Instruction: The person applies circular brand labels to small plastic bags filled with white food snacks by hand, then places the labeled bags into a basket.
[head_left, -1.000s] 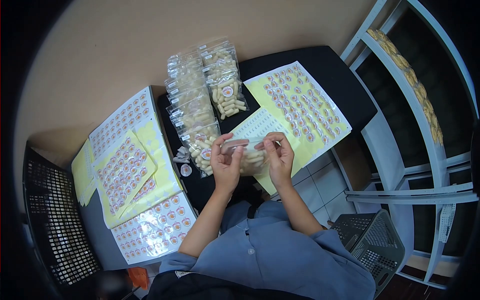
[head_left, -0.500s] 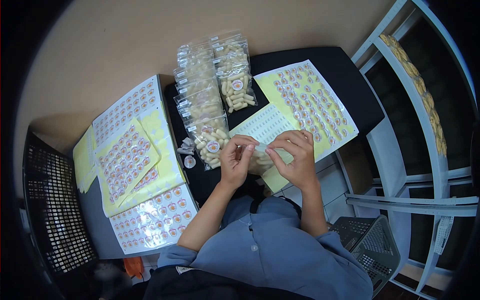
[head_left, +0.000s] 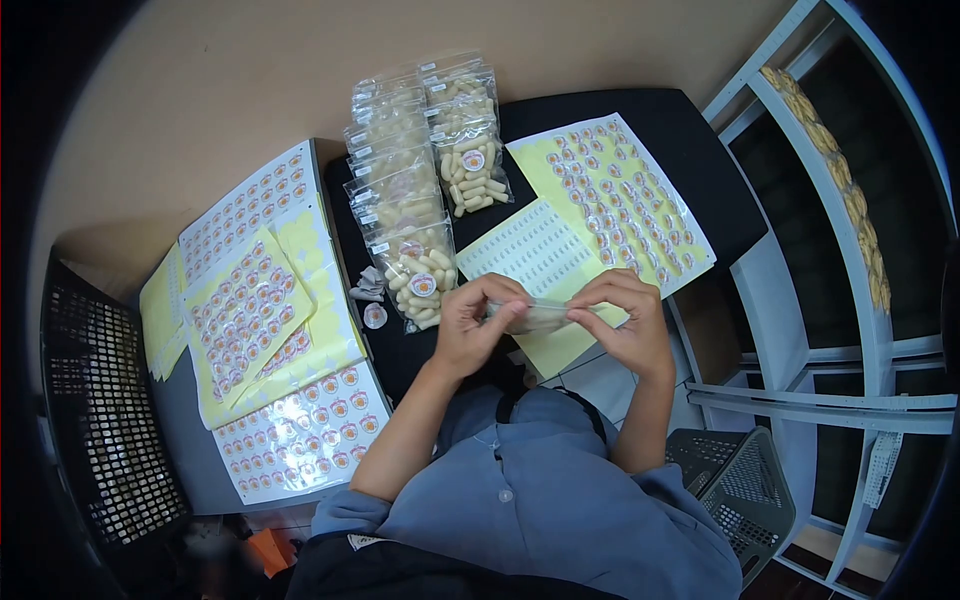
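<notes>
Between my two hands hangs a clear zip bag point(head_left: 540, 318), its top edge stretched across. My left hand point(head_left: 478, 318) pinches one end of that edge, thumb against fingers. At the opposite end my right hand point(head_left: 628, 318) pinches likewise. The bag's lower part is foreshortened, so its contents are hard to make out. Just beyond my hands lies a sheet of small printed labels point(head_left: 530, 245). Left of my left hand, a filled bag of pale capsule-shaped pieces point(head_left: 420, 272) with a round sticker heads an overlapping row of similar bags.
A second row of filled bags point(head_left: 473, 165) stands beside the first. Round-sticker sheets lie at right point(head_left: 640, 210) and left point(head_left: 255, 310) on the dark table point(head_left: 690, 130). Crumpled paper point(head_left: 368, 283) sits near the bags. Black basket point(head_left: 115, 420) at left, grey basket point(head_left: 745, 490) and white shelf frame point(head_left: 880, 350) at right.
My right hand has moved to the right, away from my left hand. The bag's top edge now stretches straight between them.
</notes>
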